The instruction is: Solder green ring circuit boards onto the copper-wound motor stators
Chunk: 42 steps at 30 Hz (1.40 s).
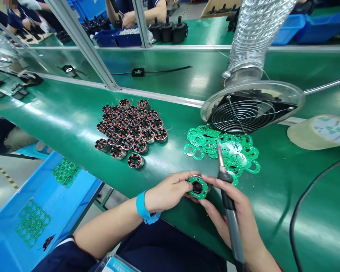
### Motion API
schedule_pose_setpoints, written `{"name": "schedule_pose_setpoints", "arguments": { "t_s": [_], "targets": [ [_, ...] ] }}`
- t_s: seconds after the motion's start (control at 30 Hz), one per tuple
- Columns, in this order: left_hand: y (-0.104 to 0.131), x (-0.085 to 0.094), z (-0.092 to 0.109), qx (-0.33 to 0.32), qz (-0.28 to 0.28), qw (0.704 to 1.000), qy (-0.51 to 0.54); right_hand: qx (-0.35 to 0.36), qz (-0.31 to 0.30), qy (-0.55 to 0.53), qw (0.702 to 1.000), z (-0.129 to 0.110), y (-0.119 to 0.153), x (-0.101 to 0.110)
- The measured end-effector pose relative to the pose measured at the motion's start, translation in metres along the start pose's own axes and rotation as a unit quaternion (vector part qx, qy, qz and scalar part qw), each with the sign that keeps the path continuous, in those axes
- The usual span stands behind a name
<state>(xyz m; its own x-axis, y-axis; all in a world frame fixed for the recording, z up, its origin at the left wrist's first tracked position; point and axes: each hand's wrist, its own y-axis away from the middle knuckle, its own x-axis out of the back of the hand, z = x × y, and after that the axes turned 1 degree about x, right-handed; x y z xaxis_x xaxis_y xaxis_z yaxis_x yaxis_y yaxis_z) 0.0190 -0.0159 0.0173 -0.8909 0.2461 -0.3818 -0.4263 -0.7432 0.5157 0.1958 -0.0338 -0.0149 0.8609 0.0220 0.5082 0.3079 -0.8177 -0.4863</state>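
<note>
Just above the table's front edge, my left hand (170,190), with a blue wristband, is closed on a motor stator with a green ring-shaped circuit board (201,192) on its top face. The thumb presses at the board's left edge. A soldering iron (229,211) lies across my right hand (245,215), its tip pointing up and away from the board. The index finger and thumb of that hand touch the right side of the stator; how the other fingers grip the iron is partly hidden. Beyond my hands lies a loose pile of green ring boards (198,153).
Many wound stators (136,133) stand grouped to the left. A round fume extractor fan (243,109) overhangs the boards. At right are a tape roll (320,132) and a black cable (293,223). A blue bin (82,196) sits lower left. People work across the bench.
</note>
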Motion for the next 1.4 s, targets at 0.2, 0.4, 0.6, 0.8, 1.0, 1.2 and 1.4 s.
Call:
{"name": "schedule_pose_setpoints", "arguments": {
  "t_s": [0.2, 0.4, 0.6, 0.8, 1.0, 1.2, 1.4],
  "targets": [
    [0.0, -0.002, -0.003, 0.046, -0.018, 0.997, 0.065, 0.033, 0.026, -0.01, 0.999, -0.001, 0.001, 0.009],
    [0.001, -0.004, -0.006, 0.049, -0.041, 0.998, 0.025, 0.067, 0.041, 0.076, 0.994, -0.003, -0.005, 0.016],
    [0.011, -0.004, -0.005, -0.148, 0.094, 0.919, -0.352, 0.049, 0.036, 0.145, 0.988, -0.012, -0.01, 0.017],
    [0.014, 0.001, -0.02, -0.427, 0.147, 0.709, -0.542, -0.173, 0.051, -0.104, 0.978, -0.022, -0.01, 0.01],
    [0.02, -0.005, -0.023, -0.46, 0.19, 0.717, -0.488, -0.269, 0.087, -0.354, 0.891, -0.025, -0.005, -0.004],
    [0.021, -0.011, -0.01, -0.178, 0.12, 0.944, -0.25, -0.123, 0.111, -0.04, 0.985, -0.017, 0.002, 0.0],
    [0.015, -0.009, -0.006, -0.016, 0.046, 0.998, -0.044, -0.016, -0.016, -0.061, 0.998, -0.017, 0.001, 0.004]
  ]
}}
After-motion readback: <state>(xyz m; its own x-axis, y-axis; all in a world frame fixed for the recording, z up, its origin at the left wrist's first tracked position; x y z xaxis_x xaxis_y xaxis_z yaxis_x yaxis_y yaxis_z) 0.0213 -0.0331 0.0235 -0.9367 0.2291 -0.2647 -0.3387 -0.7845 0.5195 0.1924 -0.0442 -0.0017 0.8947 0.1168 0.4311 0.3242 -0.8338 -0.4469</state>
